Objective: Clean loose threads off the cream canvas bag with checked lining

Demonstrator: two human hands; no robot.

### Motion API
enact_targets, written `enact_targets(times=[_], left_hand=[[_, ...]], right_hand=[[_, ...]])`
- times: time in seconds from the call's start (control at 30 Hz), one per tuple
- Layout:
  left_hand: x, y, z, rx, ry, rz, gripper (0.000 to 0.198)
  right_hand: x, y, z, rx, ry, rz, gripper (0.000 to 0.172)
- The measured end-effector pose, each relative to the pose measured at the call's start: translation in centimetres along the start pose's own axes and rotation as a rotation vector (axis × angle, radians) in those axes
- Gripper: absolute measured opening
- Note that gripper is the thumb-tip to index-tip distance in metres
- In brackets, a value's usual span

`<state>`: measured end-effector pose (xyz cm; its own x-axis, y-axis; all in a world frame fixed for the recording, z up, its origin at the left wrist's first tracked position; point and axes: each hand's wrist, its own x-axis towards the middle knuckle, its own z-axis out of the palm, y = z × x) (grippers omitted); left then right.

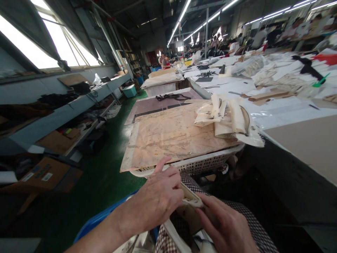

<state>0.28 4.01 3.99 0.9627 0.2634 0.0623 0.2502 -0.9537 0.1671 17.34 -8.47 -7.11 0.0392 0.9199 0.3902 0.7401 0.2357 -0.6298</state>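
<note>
A cream-coloured sewn piece [190, 199] with a folded edge is held over my lap, low in the middle of the head view. My left hand [164, 189] closes on its upper edge, the index finger pointing out toward the board. From the other side, my right hand [223, 221] pinches the same piece between thumb and fingers. More cream material [142, 242] lies below my hands, partly hidden by them. Ahead, a stack of similar cream pieces [234, 119], some with dark trim, rests on the right of a worn tan board [168, 130].
The board lies across a white plastic basket [202, 162]. A blue tub [91, 221] is at my lower left, beside the green floor [105, 179]. Cardboard boxes [44, 175] and a long shelf [60, 116] line the left. A cluttered white worktable [276, 109] runs along the right.
</note>
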Motion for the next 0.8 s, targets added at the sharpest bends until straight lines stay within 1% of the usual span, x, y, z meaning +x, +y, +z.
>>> enact_targets(times=[0.1, 0.23, 0.37, 0.47, 0.53, 0.6, 0.7, 0.8], left_hand=[[0.3, -0.6, 0.0, -0.039, -0.006, 0.075, 0.021], [0.1, -1.0, 0.6, -0.072, 0.031, 0.097, 0.018], [-0.2, -0.8, 1.8, -0.085, 0.122, 0.083, 0.014], [-0.2, -0.7, 2.4, -0.074, 0.191, 0.062, 0.013], [-0.1, -0.5, 2.6, -0.072, 0.235, 0.063, 0.014], [0.0, -0.4, 2.6, -0.084, 0.268, 0.063, 0.015], [0.2, -0.1, 2.5, -0.109, 0.258, 0.032, 0.016], [0.3, 0.1, 2.4, -0.142, 0.222, -0.014, 0.015]], right_hand=[[0.5, -0.1, -0.4, -0.017, 0.006, -0.023, 0.024], [0.5, 0.4, -0.5, 0.013, -0.041, 0.004, 0.024], [0.2, 1.1, -0.2, -0.012, -0.048, 0.033, 0.023], [0.1, 1.4, -0.1, -0.038, -0.073, 0.038, 0.020], [0.2, 1.2, -0.1, -0.042, -0.040, 0.042, 0.018], [0.3, 0.9, -0.1, -0.040, 0.004, 0.034, 0.020], [0.5, 0.5, -0.2, -0.020, 0.039, 0.019, 0.024], [0.5, 0.3, -0.2, 0.012, 0.005, 0.021, 0.027]])
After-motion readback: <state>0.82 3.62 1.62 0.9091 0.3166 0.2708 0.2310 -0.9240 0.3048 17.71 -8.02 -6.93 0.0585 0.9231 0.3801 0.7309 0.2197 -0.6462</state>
